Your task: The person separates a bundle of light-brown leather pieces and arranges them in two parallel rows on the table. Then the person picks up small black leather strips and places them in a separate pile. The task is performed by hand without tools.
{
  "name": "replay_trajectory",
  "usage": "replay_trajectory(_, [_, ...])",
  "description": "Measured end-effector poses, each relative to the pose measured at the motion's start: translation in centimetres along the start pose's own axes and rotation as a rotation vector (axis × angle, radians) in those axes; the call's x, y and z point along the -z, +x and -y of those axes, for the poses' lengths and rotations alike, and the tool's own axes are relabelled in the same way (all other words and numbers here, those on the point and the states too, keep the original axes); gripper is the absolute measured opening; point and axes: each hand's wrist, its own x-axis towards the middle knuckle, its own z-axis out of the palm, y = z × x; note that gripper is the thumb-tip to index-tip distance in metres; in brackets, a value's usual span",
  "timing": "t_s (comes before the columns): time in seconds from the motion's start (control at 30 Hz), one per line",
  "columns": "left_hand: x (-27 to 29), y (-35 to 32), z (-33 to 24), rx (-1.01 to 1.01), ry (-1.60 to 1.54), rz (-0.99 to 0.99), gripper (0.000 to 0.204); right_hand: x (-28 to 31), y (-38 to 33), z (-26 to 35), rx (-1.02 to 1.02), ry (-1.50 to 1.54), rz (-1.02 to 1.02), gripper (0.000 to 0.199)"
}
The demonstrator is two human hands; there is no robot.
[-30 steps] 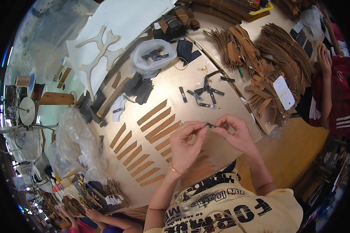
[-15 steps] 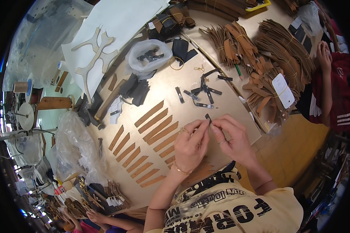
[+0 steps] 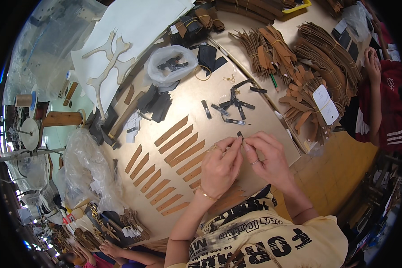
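Note:
My left hand [image 3: 220, 169] and my right hand [image 3: 267, 156] meet above the near right part of the table, fingertips pinched together. Between them is a small black strip [image 3: 239, 133], its tip poking up past the fingers; the rest of it is hidden. Just beyond lies a loose heap of black strips [image 3: 235, 102], some with a small shiny spot. To the left of my hands, brown leather strips [image 3: 177, 142] with slanted ends are laid out in two rows, a few partly covered by my left hand and forearm.
A white plastic bag [image 3: 155, 60] with black pieces stands farther back. Bundled brown leather pieces [image 3: 272, 51] are at the far right, with a white tag [image 3: 325, 104]. A hammer [image 3: 126, 115] lies on the left, near crumpled clear plastic [image 3: 87, 169]. Other people's hands [image 3: 372, 63] show at right and lower left.
My hands have shifted very slightly with the black strip still pinched between them, and its visible tip has turned a little. The laid-out strips have not moved.

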Motion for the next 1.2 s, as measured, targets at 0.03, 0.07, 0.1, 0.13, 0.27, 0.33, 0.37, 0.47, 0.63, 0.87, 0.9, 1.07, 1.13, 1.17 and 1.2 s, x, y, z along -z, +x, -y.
replay_trajectory(0.03, [0.0,0.0,0.1,0.005,-0.016,0.010,0.035,0.0,0.0,0.0,-0.007,0.001,0.007,0.010])
replay_trajectory(0.07, [0.1,0.0,0.1,0.011,-0.032,0.020,0.035,0.0,0.0,0.0,-0.007,0.003,0.011,0.010])
replay_trajectory(0.1, [0.2,0.0,0.2,0.010,-0.044,0.027,0.035,0.0,0.1,0.0,-0.012,0.006,0.020,0.010])
replay_trajectory(0.13, [0.2,0.0,0.4,0.009,-0.056,0.034,0.035,0.1,0.1,-0.1,-0.017,0.010,0.030,0.010])
replay_trajectory(0.27, [0.3,0.0,0.6,-0.009,-0.070,0.043,0.035,0.1,0.2,-0.2,-0.031,0.007,0.050,0.010])
replay_trajectory(0.33, [0.4,0.1,0.6,0.001,-0.085,0.066,0.033,0.2,0.2,-0.3,-0.039,0.017,0.062,0.011])
replay_trajectory(0.37, [0.4,0.1,0.6,0.010,-0.096,0.073,0.032,0.2,0.2,-0.3,-0.048,0.031,0.064,0.011])
replay_trajectory(0.47, [0.6,0.3,0.2,0.130,-0.294,0.037,0.025,0.0,0.1,-0.3,-0.059,0.065,0.063,0.011])
replay_trajectory(0.63, [1.7,1.3,0.4,0.319,-0.373,0.151,0.016,-0.5,0.4,-0.5,0.066,-0.007,-0.001,0.008])
replay_trajectory(0.87, [1.8,1.5,0.5,0.289,-0.359,0.158,0.017,-0.3,0.7,-0.6,0.181,-0.129,-0.005,0.008])
replay_trajectory(0.9, [1.7,1.5,0.5,0.300,-0.382,0.160,0.017,-0.3,0.6,-0.6,0.182,-0.129,-0.001,0.008])
replay_trajectory(1.07, [1.7,1.2,0.8,0.315,-0.418,0.175,0.018,-0.3,0.4,-0.6,0.135,-0.057,0.017,0.008])
replay_trajectory(1.13, [1.6,0.9,0.8,0.221,-0.323,0.131,0.021,-0.4,0.3,-0.6,0.098,-0.007,0.019,0.007])
replay_trajectory(1.17, [1.5,0.8,0.7,0.174,-0.276,0.110,0.022,-0.4,0.2,-0.5,0.095,0.007,0.017,0.008])
replay_trajectory(1.2, [1.4,0.6,0.6,0.140,-0.236,0.101,0.024,-0.4,0.2,-0.5,0.091,0.020,0.014,0.008])
